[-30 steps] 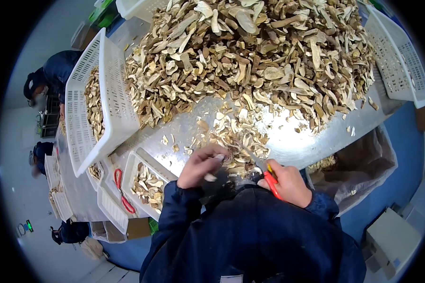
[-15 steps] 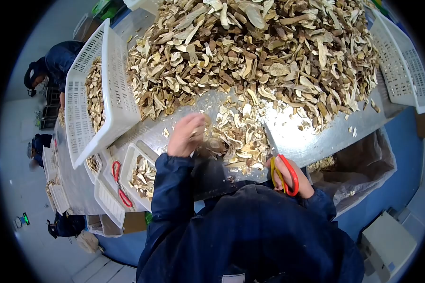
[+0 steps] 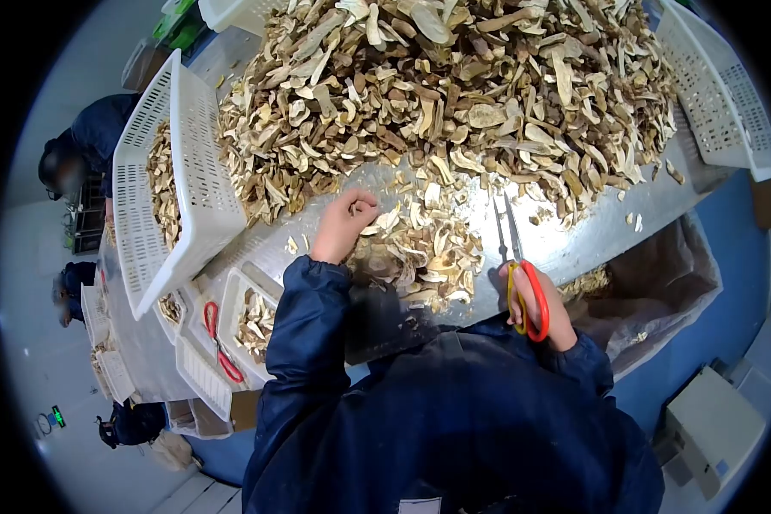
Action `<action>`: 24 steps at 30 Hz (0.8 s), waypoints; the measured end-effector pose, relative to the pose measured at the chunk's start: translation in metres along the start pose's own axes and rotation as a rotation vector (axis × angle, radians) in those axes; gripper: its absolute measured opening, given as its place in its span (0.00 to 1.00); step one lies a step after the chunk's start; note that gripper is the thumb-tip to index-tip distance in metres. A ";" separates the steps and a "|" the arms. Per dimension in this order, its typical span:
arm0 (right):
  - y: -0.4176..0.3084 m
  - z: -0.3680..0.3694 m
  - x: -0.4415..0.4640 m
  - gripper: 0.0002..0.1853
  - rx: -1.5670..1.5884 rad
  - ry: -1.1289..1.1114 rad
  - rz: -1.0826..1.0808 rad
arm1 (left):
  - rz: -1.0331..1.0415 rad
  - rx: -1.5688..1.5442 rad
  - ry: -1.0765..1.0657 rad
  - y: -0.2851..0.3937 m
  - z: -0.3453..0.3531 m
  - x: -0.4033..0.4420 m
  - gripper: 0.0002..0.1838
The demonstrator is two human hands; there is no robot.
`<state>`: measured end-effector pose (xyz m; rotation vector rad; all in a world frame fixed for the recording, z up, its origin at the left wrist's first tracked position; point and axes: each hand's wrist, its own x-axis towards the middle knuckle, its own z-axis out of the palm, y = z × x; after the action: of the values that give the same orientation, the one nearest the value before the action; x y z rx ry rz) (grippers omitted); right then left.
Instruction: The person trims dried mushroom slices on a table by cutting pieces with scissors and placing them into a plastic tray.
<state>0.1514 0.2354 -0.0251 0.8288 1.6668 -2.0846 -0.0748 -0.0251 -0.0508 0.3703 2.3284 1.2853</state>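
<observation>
My right hand [image 3: 540, 307] grips a pair of scissors [image 3: 527, 287] with red and yellow handles; the blades point away from me and stand slightly apart. My left hand [image 3: 344, 224] hovers at the left edge of a small heap of dried mushroom slices [image 3: 437, 253], fingers curled and thumb side toward the heap. Whatever its fingertips pinch, if anything, is hidden. Behind both hands rises a large pile of dried mushroom slices [image 3: 454, 103], brown and cream, on the metal table [image 3: 565, 253].
A white perforated basket [image 3: 206, 180] holding slices stands at left, another basket [image 3: 711, 94] at far right. Red-handled scissors [image 3: 218, 338] lie beside a small tray [image 3: 236, 300] of slices. A plastic-lined box [image 3: 681, 274] sits below the right edge. Co-workers [image 3: 98, 137] are at left.
My left hand has stopped blurring, and its fingers are now curled by the small heap. The right-hand scissors have swung up and their blades now show apart above the table.
</observation>
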 end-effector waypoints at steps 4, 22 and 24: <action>-0.001 -0.001 0.003 0.25 -0.007 -0.015 -0.022 | 0.221 0.229 0.053 0.004 -0.001 -0.008 0.10; 0.003 -0.004 0.006 0.25 0.029 -0.013 -0.044 | -0.250 -1.147 -0.160 0.009 -0.020 -0.026 0.06; 0.003 -0.004 0.006 0.25 0.038 -0.014 -0.039 | -0.227 -0.919 -0.218 0.018 -0.015 -0.025 0.05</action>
<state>0.1493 0.2388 -0.0313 0.7977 1.6536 -2.1502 -0.0608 -0.0376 -0.0221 -0.0612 1.3461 1.8900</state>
